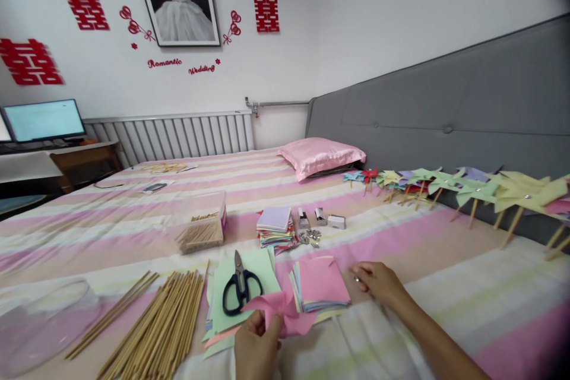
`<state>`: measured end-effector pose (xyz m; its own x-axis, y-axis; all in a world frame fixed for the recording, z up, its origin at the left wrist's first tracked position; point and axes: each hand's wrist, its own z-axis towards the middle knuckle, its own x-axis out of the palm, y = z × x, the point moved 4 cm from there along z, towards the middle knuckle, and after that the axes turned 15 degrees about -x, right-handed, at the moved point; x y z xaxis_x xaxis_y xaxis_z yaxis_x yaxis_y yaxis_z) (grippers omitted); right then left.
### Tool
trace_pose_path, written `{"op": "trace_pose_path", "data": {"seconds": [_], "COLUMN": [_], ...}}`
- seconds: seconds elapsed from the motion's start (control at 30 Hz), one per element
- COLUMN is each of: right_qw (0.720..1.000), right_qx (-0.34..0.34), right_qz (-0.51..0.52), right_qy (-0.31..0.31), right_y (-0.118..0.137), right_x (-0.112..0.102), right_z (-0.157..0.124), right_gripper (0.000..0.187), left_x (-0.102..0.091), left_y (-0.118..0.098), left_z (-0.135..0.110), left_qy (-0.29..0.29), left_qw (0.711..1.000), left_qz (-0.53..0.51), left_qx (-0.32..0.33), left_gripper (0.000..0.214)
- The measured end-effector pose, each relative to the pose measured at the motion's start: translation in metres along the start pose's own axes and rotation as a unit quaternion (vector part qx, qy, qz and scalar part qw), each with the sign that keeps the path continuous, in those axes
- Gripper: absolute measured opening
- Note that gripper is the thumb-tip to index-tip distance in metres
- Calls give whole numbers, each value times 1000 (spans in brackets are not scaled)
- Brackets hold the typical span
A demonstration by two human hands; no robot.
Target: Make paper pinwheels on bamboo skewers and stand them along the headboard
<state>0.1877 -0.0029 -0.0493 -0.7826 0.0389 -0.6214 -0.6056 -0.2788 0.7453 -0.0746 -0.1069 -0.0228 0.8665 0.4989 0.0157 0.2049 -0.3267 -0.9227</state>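
- At the far left, a round clear plastic container is set on the striped bedsheet, its outer side near the picture's edge.
- Beside it, a few loose tan wooden sticks are laid slantwise, and a thick pile of tan wooden sticks is spread next to them.
- Farther back, a rectangular clear plastic box is seen with thin sticks inside.
- Pale green paper sheets are fanned at their lower edges; black-handled scissors are laid on them, blades pointed away.
- By the left hand, a pink folded-paper pinwheel is pinched between thumb and fingers; in view, one scissor handle and the lower edge of the pink-topped paper stack are overlapped by it.
- Behind, a lilac-topped square paper stack is flanked by small silver metal pieces.
- The right hand is held just beyond the pink-topped stack's right edge, fingers curled; whether the shiny spot there is gripped cannot be told.
- Rightward, a stretch of bedsheet is left before the row of stick-mounted paper pinwheels, lined along the grey padded headboard.
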Motion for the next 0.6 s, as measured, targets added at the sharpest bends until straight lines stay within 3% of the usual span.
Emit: {"op": "trace_pose_path", "data": {"seconds": [0.2,0.33,0.6], "right_qw": [999,1000,999], "right_qx": [-2,-19,-22], "right_qz": [36,20,-32], "right_qy": [-4,-6,0], "right_y": [-16,-14,-7], "right_x": [-11,-16,-13], "right_z": [2,-1,-3], "right_gripper": [20,14,20], "left_x": [3,5,4], "left_y": [3,5,5], "left_z": [3,3,3], "left_qy": [-3,7,8], "left_qw": [1000,999,1000], "left_qz": [26,23,25], "left_qx": [-11,-21,-12], "left_gripper": [30,34,32]}}
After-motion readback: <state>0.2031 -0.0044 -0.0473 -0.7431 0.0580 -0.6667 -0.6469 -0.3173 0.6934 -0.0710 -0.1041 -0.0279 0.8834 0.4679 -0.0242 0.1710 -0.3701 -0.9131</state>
